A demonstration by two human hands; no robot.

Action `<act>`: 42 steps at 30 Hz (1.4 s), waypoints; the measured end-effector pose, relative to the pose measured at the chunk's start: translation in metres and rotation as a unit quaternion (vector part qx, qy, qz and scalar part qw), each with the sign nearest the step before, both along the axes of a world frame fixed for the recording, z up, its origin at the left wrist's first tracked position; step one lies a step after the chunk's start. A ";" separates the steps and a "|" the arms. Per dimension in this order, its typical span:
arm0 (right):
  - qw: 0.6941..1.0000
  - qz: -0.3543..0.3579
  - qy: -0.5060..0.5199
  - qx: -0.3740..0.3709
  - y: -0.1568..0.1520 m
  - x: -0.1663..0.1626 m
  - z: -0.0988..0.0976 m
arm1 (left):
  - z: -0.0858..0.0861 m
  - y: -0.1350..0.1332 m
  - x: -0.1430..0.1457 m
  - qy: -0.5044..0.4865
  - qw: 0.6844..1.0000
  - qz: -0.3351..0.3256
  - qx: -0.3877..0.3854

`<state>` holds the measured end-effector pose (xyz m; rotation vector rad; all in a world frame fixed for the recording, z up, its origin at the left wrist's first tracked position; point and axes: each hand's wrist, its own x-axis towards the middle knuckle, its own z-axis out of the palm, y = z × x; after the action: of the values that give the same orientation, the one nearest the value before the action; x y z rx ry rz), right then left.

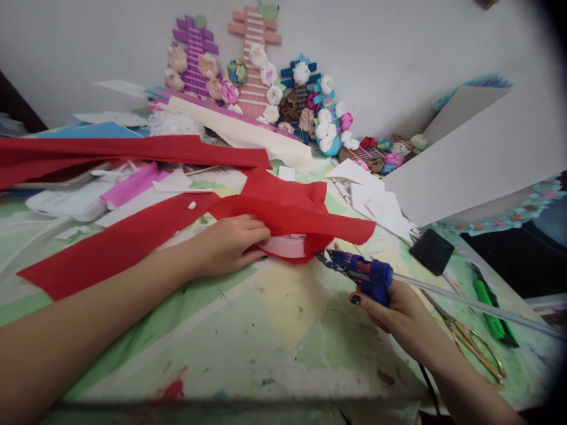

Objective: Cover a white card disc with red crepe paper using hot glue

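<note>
Under the red paper (301,215): a white card (286,246) is showing only in part, since the red flap is covering its far side; the fingertips of our left hand (233,243) are partly slipping out of sight there.
Hard to make out: we are failing to tell whether the nozzle (325,257) is touching the red paper or stopping just short.
Cut off: the clear glue stick (465,300) is running out past the right edge of the picture.
Glue gun (365,273): it is sitting at the red paper's near right edge, its nozzle pointing left and slightly away from us, its long axis lying mostly crosswise.
Left arm: we are reaching in from the red paper's left, knuckles facing up, fingers bending; whether they are pinching or just pressing, we are not able to tell.
Right hand (396,316): we are wrapping it around the glue gun's handle, right of the red paper, thumb showing.
Scissors (463,334): they are lying farther right of the red paper.
</note>
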<state>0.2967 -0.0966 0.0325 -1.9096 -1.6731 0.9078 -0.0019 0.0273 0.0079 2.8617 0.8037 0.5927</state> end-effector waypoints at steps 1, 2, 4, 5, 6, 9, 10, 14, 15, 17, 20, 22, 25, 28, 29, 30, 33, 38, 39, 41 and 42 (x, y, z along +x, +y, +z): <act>1.000 0.006 -0.005 0.003 0.001 -0.001 -0.001 | -0.001 0.000 0.000 0.000 1.000 -0.003 0.005; 1.000 0.013 -0.008 0.001 0.002 -0.001 -0.002 | -0.001 0.000 0.001 -0.001 1.000 -0.006 0.010; 0.999 0.027 -0.015 -0.009 0.003 -0.003 -0.004 | -0.002 0.000 0.002 -0.004 1.000 -0.012 0.022; 0.999 0.032 -0.018 -0.011 0.003 -0.004 -0.004 | -0.002 0.000 0.002 -0.006 0.999 -0.014 0.029; 0.999 0.036 -0.022 -0.010 0.003 -0.005 -0.005 | -0.002 0.000 0.003 -0.006 0.999 -0.015 0.036; 0.998 0.045 -0.037 0.015 0.001 -0.007 -0.004 | -0.003 -0.001 0.004 -0.008 0.998 -0.018 0.055; 0.998 0.050 -0.041 0.023 0.000 -0.008 -0.003 | -0.003 -0.001 0.004 -0.010 0.998 -0.017 0.059; 0.993 0.080 -0.066 0.065 -0.005 -0.007 0.005 | -0.004 -0.001 0.005 -0.023 0.997 -0.015 0.073; 0.990 0.092 -0.083 0.071 -0.007 -0.006 0.007 | -0.005 -0.001 0.005 -0.026 0.997 -0.014 0.075; 0.979 0.118 -0.141 0.088 -0.011 0.000 0.011 | -0.005 -0.001 0.005 -0.033 0.997 -0.010 0.074; 0.940 0.113 -0.291 0.135 -0.020 0.021 0.010 | -0.005 -0.002 0.005 -0.033 0.997 -0.001 0.064; 0.907 0.096 -0.385 0.143 -0.026 0.041 0.005 | -0.004 -0.003 0.006 -0.029 0.998 0.002 0.058; 0.878 0.050 -0.461 0.115 -0.031 0.072 -0.002 | -0.004 -0.003 0.006 -0.027 0.998 0.003 0.053; 0.866 -0.014 -0.493 0.082 -0.027 0.097 -0.009 | -0.004 -0.003 0.007 -0.029 0.998 0.001 0.055; 0.868 -0.027 -0.490 0.076 -0.024 0.103 -0.011 | -0.005 -0.003 0.007 -0.028 0.998 0.000 0.059; 0.872 -0.032 -0.482 0.077 -0.021 0.108 -0.012 | -0.005 -0.003 0.007 -0.028 0.997 -0.002 0.066; 0.876 0.011 -0.466 0.128 -0.015 0.110 -0.007 | -0.006 -0.003 0.007 -0.029 0.996 -0.008 0.087; 0.839 0.138 -0.464 0.250 -0.013 0.046 0.015 | -0.008 -0.003 0.009 -0.036 0.994 -0.018 0.103; 0.845 0.171 -0.426 0.274 -0.010 0.027 0.017 | -0.008 -0.003 0.009 -0.037 0.993 -0.020 0.106; 0.848 0.222 -0.393 0.278 0.003 -0.006 0.014 | -0.008 -0.003 0.009 -0.037 0.993 -0.021 0.112; 0.840 0.242 -0.391 0.289 0.012 -0.017 0.011 | -0.008 -0.003 0.009 -0.037 0.993 -0.020 0.114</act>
<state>0.2793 -0.0845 0.0434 -1.4980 -2.5792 -0.3482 0.0074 0.0240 -0.0005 3.0291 0.7085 0.8304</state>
